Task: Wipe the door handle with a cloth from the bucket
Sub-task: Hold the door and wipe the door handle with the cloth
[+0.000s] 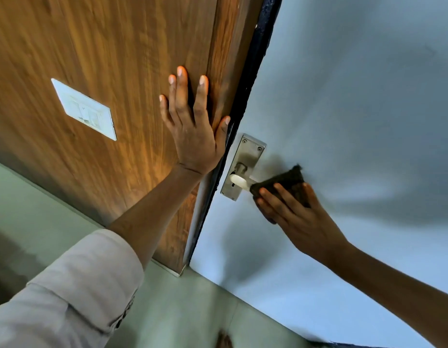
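Wiping was under way: the right hand (297, 214) pressed a dark cloth (283, 183) over the outer end of the door handle (239, 181), its fingers close together and curled around the cloth so that the fabric wrapped the lever. Only the pale inner stub of the handle showed, just beside its steel backplate (245, 159) on the pale blue door (343, 96). Across from the handle, past the dark door edge, the left hand (192, 126) lay flat on the wood panel (79, 46), fingers spread apart, holding nothing, apparently bracing the body. Farther from the handle on that panel sat a white switch plate (84, 109). No bucket was in view.

The cloth looked soft and limp, probably damp, so it would fold to the lever's shape; it seemed best held bunched in the palm. The handle looked rigid and smooth, likely slippery when wet, and it could swing down under pressure, so a light grip along its length seemed wise.
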